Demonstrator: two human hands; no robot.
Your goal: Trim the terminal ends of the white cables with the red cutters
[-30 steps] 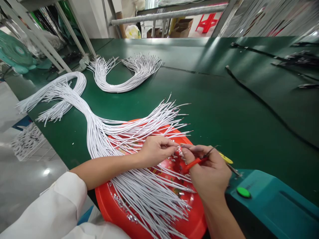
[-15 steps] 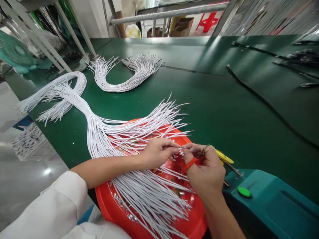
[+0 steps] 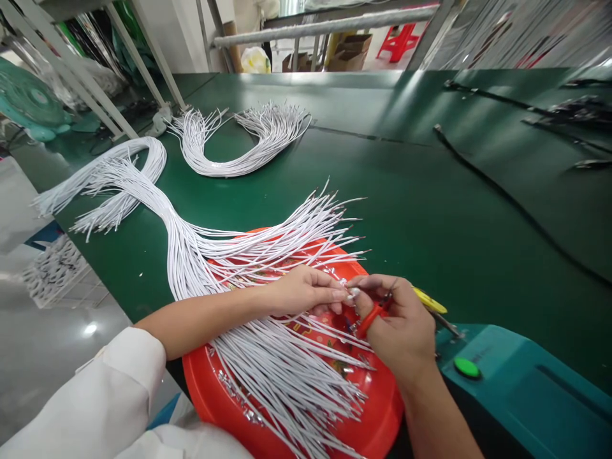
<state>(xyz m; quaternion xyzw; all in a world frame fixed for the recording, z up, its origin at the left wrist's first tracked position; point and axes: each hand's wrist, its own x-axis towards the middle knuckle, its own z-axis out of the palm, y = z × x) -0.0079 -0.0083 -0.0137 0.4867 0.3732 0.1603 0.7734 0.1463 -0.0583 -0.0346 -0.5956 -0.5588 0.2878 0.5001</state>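
My left hand reaches over a fan of white cables, its fingertips pinched on the end of one cable. A bit of shiny foil shows at the pinch. My right hand meets it there, thumb and forefinger closed at the same cable end. Hooked in the right hand is a pair of small red-handled scissors, with dark blades sticking up between the fingers. Beneath both hands lies a round red tray with foil scraps in it. The cable end itself is mostly hidden by fingers.
A teal machine with a green button stands at the right, a yellow-handled tool beside it. Two more white cable bundles lie on the green table. Black cables lie right; a teal fan stands left.
My left hand has shifted slightly right and its lower fingers have curled in. In my right hand the scissors' blades have swung from pointing right to more upright. The bundles stay put.
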